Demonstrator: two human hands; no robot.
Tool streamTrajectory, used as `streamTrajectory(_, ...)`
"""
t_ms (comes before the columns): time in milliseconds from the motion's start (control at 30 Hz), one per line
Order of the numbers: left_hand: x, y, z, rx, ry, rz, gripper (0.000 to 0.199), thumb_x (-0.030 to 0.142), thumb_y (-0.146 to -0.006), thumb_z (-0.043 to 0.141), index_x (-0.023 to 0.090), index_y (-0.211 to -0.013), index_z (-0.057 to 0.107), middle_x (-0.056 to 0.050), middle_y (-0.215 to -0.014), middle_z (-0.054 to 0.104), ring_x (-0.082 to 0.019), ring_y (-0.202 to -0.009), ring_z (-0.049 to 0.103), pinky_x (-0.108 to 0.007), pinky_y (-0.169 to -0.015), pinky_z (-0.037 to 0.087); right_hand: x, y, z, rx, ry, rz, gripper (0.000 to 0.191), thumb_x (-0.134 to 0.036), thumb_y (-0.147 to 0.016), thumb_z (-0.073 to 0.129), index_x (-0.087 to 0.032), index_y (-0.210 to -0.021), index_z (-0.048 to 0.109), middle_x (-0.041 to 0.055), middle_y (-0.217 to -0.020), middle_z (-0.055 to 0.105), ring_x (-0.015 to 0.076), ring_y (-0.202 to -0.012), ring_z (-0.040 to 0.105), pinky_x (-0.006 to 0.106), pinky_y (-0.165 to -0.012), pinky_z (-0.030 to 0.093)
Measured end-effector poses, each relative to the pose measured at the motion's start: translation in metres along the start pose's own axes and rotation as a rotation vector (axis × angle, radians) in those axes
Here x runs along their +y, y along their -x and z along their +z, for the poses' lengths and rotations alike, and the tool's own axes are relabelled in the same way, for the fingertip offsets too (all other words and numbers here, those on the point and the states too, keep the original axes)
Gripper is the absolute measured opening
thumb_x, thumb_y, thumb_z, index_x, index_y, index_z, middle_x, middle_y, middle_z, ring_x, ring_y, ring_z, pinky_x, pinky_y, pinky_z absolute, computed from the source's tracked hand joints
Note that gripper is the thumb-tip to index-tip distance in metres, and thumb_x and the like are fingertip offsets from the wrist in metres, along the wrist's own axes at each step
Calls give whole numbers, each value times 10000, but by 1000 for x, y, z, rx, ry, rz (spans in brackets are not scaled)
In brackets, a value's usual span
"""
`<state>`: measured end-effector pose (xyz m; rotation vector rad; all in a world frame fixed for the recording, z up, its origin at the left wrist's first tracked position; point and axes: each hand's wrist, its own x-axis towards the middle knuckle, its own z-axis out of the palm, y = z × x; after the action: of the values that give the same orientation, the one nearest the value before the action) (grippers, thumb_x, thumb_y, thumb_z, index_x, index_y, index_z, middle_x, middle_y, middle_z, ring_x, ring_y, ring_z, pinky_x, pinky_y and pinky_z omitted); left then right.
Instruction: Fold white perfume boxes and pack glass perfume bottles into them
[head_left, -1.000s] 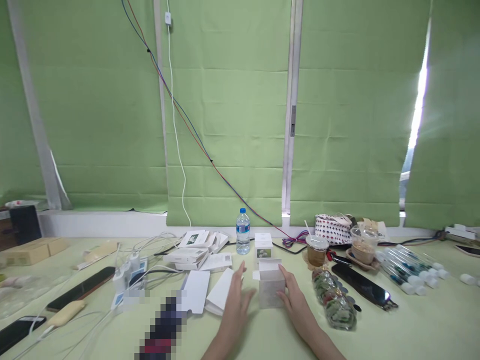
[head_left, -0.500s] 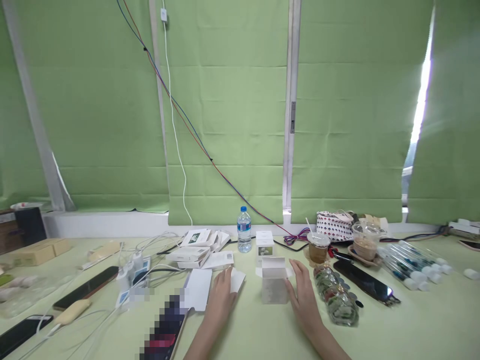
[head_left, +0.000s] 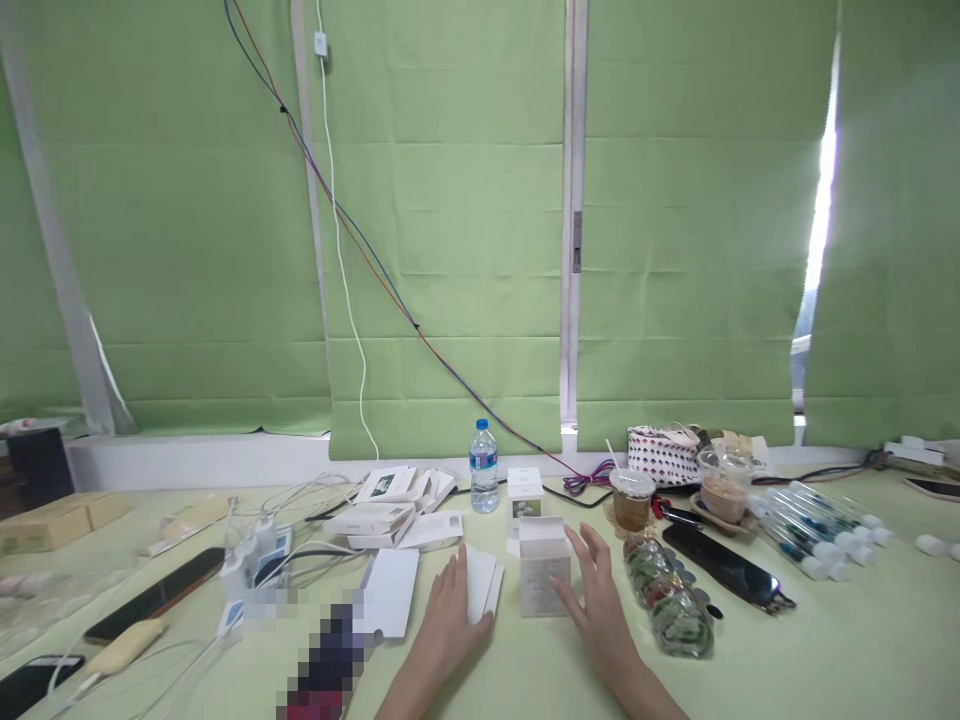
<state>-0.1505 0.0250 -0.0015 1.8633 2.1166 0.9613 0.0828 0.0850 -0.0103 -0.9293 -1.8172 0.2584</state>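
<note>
A small white box (head_left: 545, 582) stands upright before me, its back flap raised at the top. My right hand (head_left: 600, 595) is at the box's right side, thumb against it and fingers spread. To the left, my left hand (head_left: 448, 612) rests flat with fingers extended, its edge against some flat white cardboard pieces (head_left: 484, 584). Another white flat piece (head_left: 390, 592) lies left of that hand. Behind the open box is a closed white box (head_left: 524, 486) with a picture on its front.
Flat white cartons (head_left: 382, 512) are piled behind my left hand, near a water bottle (head_left: 484, 468). On the right are wrapped round items (head_left: 675, 605), a black device (head_left: 720, 568), drink cups (head_left: 631, 498) and clear tubes (head_left: 814, 530). Phones, chargers (head_left: 251, 555) and cables spread leftward.
The side flaps that stuck out from the open box no longer show. My left hand has shifted right and down, and the white cardboard pieces beside it show more. The view has shifted slightly.
</note>
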Motion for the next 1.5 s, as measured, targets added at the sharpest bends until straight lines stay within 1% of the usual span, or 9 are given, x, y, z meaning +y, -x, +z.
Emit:
streamTrajectory(200, 1, 3, -2, 19, 11, -7, 882, 171, -605, 579, 110, -1435, 287, -178, -1448, 405, -356, -1340, 346, -455, -1092, 273, 6, 1, 6, -53, -235, 153, 702, -248, -846, 523, -297, -1457, 180, 79, -1467, 330, 261, -1377, 298, 452, -1091, 308)
streamTrajectory(400, 12, 5, -7, 65, -34, -57, 795, 235, -680, 545, 93, -1425, 306, -221, -1343, 496, -388, -1204, 484, -485, -1009, 343, 15, 4, 15, -150, -414, 332, 838, -223, -802, 507, -234, -1488, 26, 88, -1154, 633, 250, -1094, 602, 433, -968, 424)
streamTrajectory(567, 18, 5, -12, 79, -24, -55, 738, 260, -705, 530, 53, -1390, 347, -244, -1281, 535, -389, -1136, 533, -481, -968, 376, 23, 3, 19, -86, -450, 313, 847, -228, -790, 514, -224, -1486, 32, 92, -1112, 648, 247, -1035, 625, 424, -929, 450)
streamTrajectory(733, 20, 4, -15, 149, 44, -44, 803, 267, -709, 536, 86, -1428, 228, -205, -1278, 547, -343, -1150, 540, -448, -987, 385, 16, 4, 14, -56, -366, 330, 818, -374, -830, 565, -245, -1478, 83, 109, -1212, 597, 282, -1142, 559, 472, -977, 407)
streamTrajectory(900, 18, 1, -16, 269, 99, 26, 775, 286, -737, 529, 118, -1422, 209, -206, -1383, 461, -367, -1211, 500, -486, -975, 406, 7, 5, 4, 123, -190, 166, 593, -424, -917, 440, -206, -1423, 221, 154, -1433, 341, 304, -1351, 289, 521, -1082, 255)
streamTrajectory(1000, 18, -1, -16, 288, 168, -31, 782, 335, -731, 543, 130, -1410, 212, -189, -1302, 527, -371, -1156, 547, -471, -945, 437, 3, 9, 3, 191, -166, -13, 428, -365, -937, 407, -210, -1333, 355, 150, -1311, 440, 296, -1239, 413, 488, -1005, 362)
streamTrajectory(1133, 19, -3, -14, 314, 316, -81, 808, 384, -751, 544, 188, -1416, 129, -152, -1224, 551, -315, -1061, 608, -456, -925, 457, -18, 21, 15, -143, -366, -114, 278, -388, -957, 354, -254, -1085, 561, 72, -973, 632, 233, -898, 610, 350, -780, 492)
streamTrajectory(1300, 18, -1, -9, 265, 485, -4, 839, 472, -793, 518, 191, -1427, 46, -180, -1273, 473, -284, -1049, 596, -468, -891, 482, -40, 34, 37, -404, -691, 252, 422, -587, -914, 348, -223, -1056, 506, -6, -747, 595, 127, -528, 551, 231, -477, 430)
streamTrajectory(1500, 27, 14, -4, 132, 552, 241, 809, 531, -833, 474, 218, -1458, 68, -181, -1360, 404, -300, -1198, 492, -461, -964, 449, -35, 31, 39, -463, -886, 449, 738, -775, -783, 366, -189, -1221, 457, 11, -696, 633, 133, -448, 569, 227, -402, 412)
